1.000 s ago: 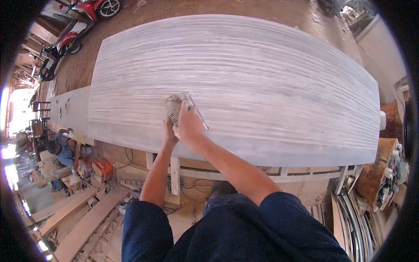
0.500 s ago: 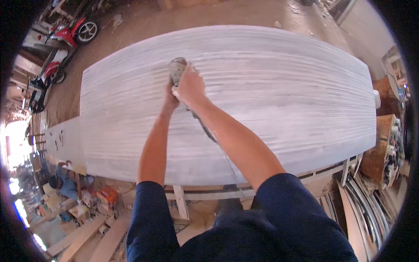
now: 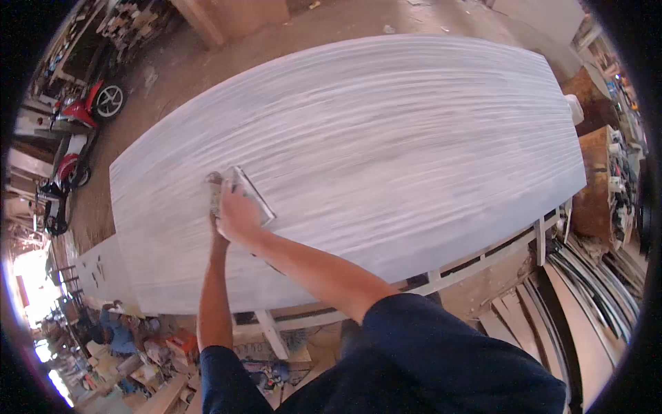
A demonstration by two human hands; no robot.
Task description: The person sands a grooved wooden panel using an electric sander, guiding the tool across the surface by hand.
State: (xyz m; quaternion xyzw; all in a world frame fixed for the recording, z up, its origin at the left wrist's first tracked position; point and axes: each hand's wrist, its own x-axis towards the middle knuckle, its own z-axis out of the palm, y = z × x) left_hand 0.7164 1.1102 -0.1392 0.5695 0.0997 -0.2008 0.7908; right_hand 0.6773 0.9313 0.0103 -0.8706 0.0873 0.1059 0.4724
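Note:
A power sander (image 3: 254, 196) with a flat rectangular base rests on a large white-streaked panel (image 3: 386, 159), left of the panel's middle. My right hand (image 3: 239, 211) is closed over the sander's body, beside the metal-edged base. My left hand (image 3: 217, 222) grips the grey rear part of the tool and is partly hidden by the right hand. Pale dust coats the fingers. Part of a dark cord shows below my right forearm.
A smaller pale board (image 3: 100, 272) with dark bits on it adjoins the panel at left. A white wooden frame (image 3: 272, 333) supports the panel. Red motorbikes (image 3: 76, 110) stand far left. Long strips (image 3: 579, 297) lean at lower right. A crouching person (image 3: 121, 330) is at lower left.
Both hands and the sander have moved left and toward me across the panel. The sander has turned, so its rectangular base now shows. My view has tilted and shifted.

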